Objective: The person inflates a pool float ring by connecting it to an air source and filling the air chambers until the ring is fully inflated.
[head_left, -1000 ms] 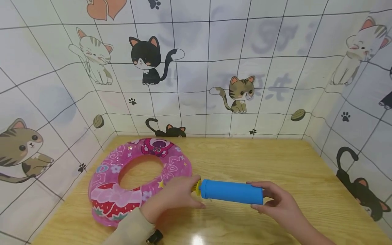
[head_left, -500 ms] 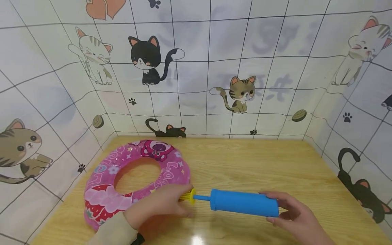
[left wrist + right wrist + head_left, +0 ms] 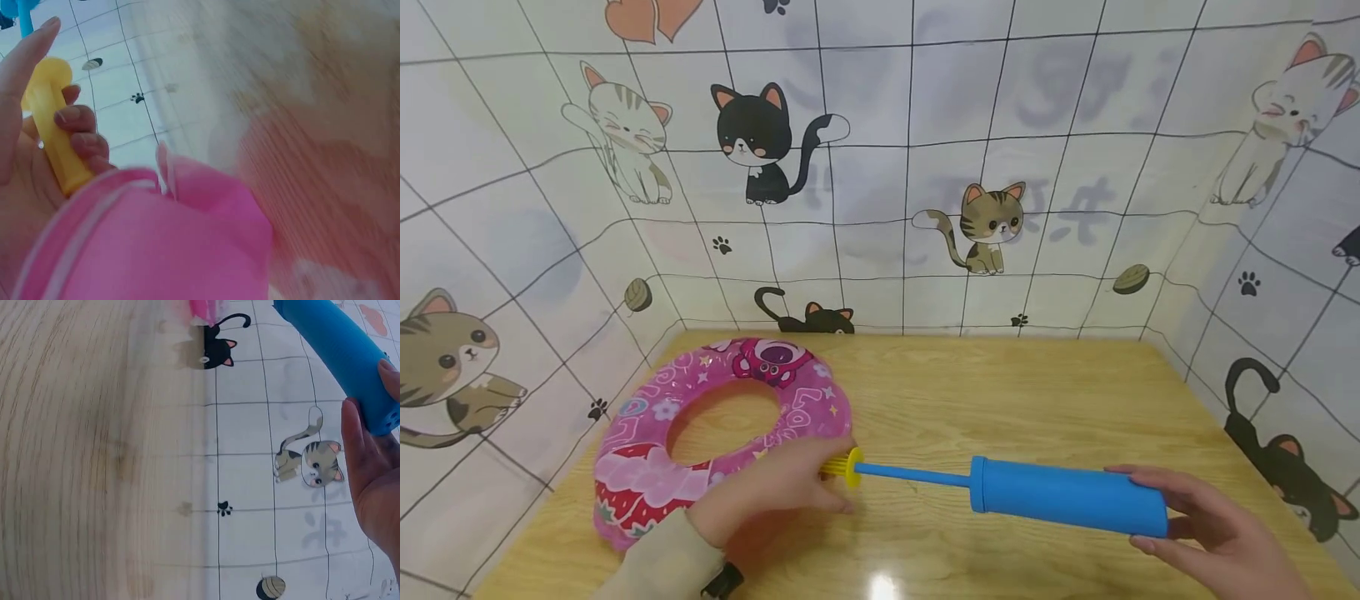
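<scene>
A blue hand pump spans the space between my two hands, its thin blue rod drawn well out of the barrel. My left hand grips the yellow pump handle, fingers curled round it in the left wrist view. At the other end, my right hand holds the barrel's right end between thumb and fingers; small holes show in that end in the right wrist view. Behind and beneath my left forearm is a pink inflated swim ring printed with a bear, strawberries and letters.
The wooden table reaches back to a white gridded wall covering printed with cats and paw marks, which also runs along both sides. A dark strap shows at my left wrist, below the pale sleeve.
The rod has slid out of the barrel, from almost fully in to long and exposed. My right hand moved right with the barrel; my left hand moved left with the handle. The swim ring shifted slightly left.
</scene>
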`<state>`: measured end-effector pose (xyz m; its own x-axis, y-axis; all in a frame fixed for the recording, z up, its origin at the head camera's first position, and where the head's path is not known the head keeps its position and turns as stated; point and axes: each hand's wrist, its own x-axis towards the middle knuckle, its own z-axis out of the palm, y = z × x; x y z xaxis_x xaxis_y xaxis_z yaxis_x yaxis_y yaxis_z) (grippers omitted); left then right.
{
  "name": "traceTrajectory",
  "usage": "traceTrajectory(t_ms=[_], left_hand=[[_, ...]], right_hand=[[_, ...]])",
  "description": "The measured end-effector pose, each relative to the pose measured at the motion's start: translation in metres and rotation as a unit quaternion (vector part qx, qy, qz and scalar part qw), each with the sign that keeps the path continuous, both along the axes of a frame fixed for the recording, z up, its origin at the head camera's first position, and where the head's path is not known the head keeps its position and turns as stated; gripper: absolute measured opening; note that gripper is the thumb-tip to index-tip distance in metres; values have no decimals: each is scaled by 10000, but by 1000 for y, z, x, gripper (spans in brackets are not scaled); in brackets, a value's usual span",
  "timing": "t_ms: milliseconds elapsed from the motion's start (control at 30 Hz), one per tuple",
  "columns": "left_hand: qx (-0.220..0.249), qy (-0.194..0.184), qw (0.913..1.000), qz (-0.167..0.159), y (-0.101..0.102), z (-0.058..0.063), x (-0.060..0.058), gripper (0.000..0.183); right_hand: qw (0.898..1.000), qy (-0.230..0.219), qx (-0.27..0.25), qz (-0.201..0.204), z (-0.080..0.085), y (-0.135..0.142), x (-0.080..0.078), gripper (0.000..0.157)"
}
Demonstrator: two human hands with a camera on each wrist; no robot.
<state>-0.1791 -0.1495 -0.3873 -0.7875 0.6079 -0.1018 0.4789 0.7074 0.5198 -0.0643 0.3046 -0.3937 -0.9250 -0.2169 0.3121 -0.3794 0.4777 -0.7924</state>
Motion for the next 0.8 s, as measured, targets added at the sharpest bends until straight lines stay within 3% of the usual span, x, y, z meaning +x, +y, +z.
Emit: traceTrajectory(t_ms=[167,267,600,800], left_hand=[[0,213,9997,-144,13,1,0,67],[-108,370,9992,-127,19,2,0,69],[-222,1205,9924,-90,39,7,-1,58],[45,815,9967,21,40,4,-2,62]], right_hand=[[9934,-908,-312,-623,7,-21,-5,57],[9886,-1230,-491,-715,9,-38,-13,56],[9936,-685,-899,-1,11,-87,-45,54],[9928,-613,-916,466,12,-88,-61,52]])
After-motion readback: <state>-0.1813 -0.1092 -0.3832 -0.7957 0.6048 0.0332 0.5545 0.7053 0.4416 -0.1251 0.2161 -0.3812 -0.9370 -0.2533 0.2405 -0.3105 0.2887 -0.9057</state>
